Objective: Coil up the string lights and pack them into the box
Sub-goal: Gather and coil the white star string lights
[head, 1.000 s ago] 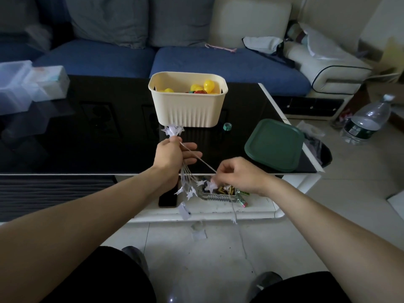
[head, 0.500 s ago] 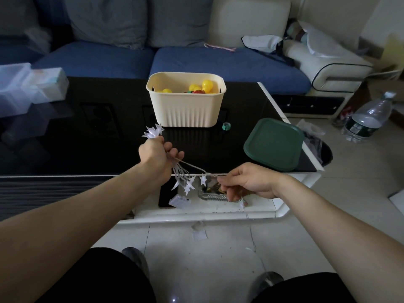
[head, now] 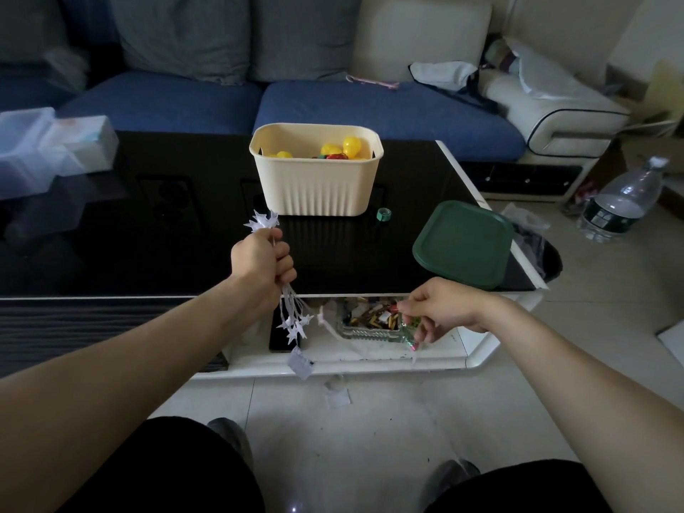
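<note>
Left hand (head: pixel 261 262): fist closed around the gathered loops of the string lights (head: pixel 292 320); a tuft of white stars shows above the knuckles and more stars hang below the fist.
Right hand (head: pixel 440 309): held out to the right, thumb and fingertips pinched together on the thin free strand, which is faint and partly lost against the clutter behind it.
Free strand: runs from the bundle across to the right hand, then appears to trail down toward the floor; its end cannot be made out.
Box (head: pixel 316 172): cream ribbed tub on the black table (head: pixel 166 246), beyond the left hand; yellow items already inside.
Lid (head: pixel 462 244): green, lying on the table right of the box, off it.
Glass tray (head: pixel 372 322): on the lower shelf, directly behind the strand.
Step in hand (judged): drawing out one length to lay as the next loop.
Technique: keep light tension, match each loop to those already held, lift the strand clear of the tray so stars do not snag.
</note>
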A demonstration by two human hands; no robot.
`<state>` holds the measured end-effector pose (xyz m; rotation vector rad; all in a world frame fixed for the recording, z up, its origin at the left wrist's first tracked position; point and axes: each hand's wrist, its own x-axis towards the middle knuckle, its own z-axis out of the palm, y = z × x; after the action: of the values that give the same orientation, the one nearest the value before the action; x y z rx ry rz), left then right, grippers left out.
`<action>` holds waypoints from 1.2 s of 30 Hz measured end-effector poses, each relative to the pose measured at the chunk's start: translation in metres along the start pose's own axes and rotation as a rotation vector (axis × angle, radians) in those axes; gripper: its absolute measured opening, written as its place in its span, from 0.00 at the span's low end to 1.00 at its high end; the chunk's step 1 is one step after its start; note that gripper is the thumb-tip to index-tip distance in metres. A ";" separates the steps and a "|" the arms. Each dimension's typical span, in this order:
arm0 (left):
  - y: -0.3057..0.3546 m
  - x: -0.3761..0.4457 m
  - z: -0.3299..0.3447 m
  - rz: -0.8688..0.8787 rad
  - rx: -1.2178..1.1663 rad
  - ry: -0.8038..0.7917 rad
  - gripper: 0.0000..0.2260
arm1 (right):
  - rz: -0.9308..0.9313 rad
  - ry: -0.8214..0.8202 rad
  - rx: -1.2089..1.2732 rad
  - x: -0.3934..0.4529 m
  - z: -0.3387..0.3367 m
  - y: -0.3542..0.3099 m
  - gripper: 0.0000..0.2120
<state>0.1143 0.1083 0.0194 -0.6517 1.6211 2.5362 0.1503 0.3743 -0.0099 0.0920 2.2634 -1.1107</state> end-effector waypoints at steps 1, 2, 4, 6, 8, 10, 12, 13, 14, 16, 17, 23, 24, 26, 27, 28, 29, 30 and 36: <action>0.000 0.000 0.000 0.002 -0.004 0.000 0.09 | -0.001 -0.010 0.045 -0.001 0.001 -0.003 0.15; 0.000 0.000 0.000 0.005 -0.010 0.001 0.09 | 0.001 -0.030 0.091 -0.001 0.001 -0.007 0.15; 0.001 0.000 0.001 0.007 -0.019 -0.006 0.09 | -0.002 -0.084 0.149 -0.002 0.006 -0.014 0.16; 0.001 -0.001 0.002 0.003 -0.018 -0.034 0.10 | -0.034 -0.114 0.084 -0.002 0.017 -0.019 0.17; -0.001 -0.001 0.004 -0.006 0.002 -0.073 0.10 | -0.077 -0.118 -0.083 0.001 0.031 -0.023 0.16; -0.004 -0.001 0.006 -0.014 0.027 -0.110 0.11 | -0.119 -0.125 -0.168 0.006 0.048 -0.028 0.18; -0.007 0.000 0.007 -0.019 0.039 -0.130 0.11 | -0.135 -0.119 -0.204 0.011 0.067 -0.032 0.23; -0.009 0.000 0.007 -0.020 0.040 -0.131 0.11 | -0.138 -0.117 -0.247 0.013 0.076 -0.034 0.24; -0.009 0.000 0.006 -0.020 0.043 -0.129 0.10 | -0.140 -0.123 -0.283 0.017 0.084 -0.034 0.23; -0.010 0.001 0.005 -0.013 0.052 -0.127 0.10 | -0.131 -0.150 -0.308 0.026 0.096 -0.032 0.17; -0.010 0.001 0.004 -0.010 0.053 -0.128 0.10 | -0.118 -0.165 -0.312 0.029 0.099 -0.031 0.15; -0.008 0.003 0.000 -0.014 0.033 -0.123 0.11 | -0.006 -0.202 -0.206 0.034 0.096 -0.023 0.15; -0.007 0.002 0.000 -0.014 0.033 -0.131 0.11 | -0.025 -0.163 -0.211 0.033 0.097 -0.024 0.22; -0.007 0.000 0.003 -0.018 0.041 -0.160 0.11 | -0.103 -0.063 -0.268 0.035 0.102 -0.024 0.30; -0.008 -0.001 0.004 -0.021 0.047 -0.179 0.11 | -0.152 -0.045 -0.285 0.035 0.105 -0.026 0.28; -0.008 -0.002 0.004 -0.025 0.051 -0.196 0.11 | -0.185 -0.059 -0.293 0.037 0.106 -0.027 0.22; -0.008 -0.003 0.004 -0.026 0.057 -0.211 0.11 | -0.196 -0.089 -0.300 0.037 0.107 -0.028 0.17; -0.009 -0.003 0.004 -0.022 0.064 -0.221 0.11 | -0.183 -0.114 -0.310 0.037 0.106 -0.030 0.16; -0.005 0.002 -0.007 0.109 0.187 -0.169 0.10 | -0.061 -0.164 -0.328 0.032 0.077 -0.030 0.19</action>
<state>0.1166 0.1038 0.0115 -0.3307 1.8480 2.3933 0.1529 0.2923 -0.0420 -0.1948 2.2778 -0.7335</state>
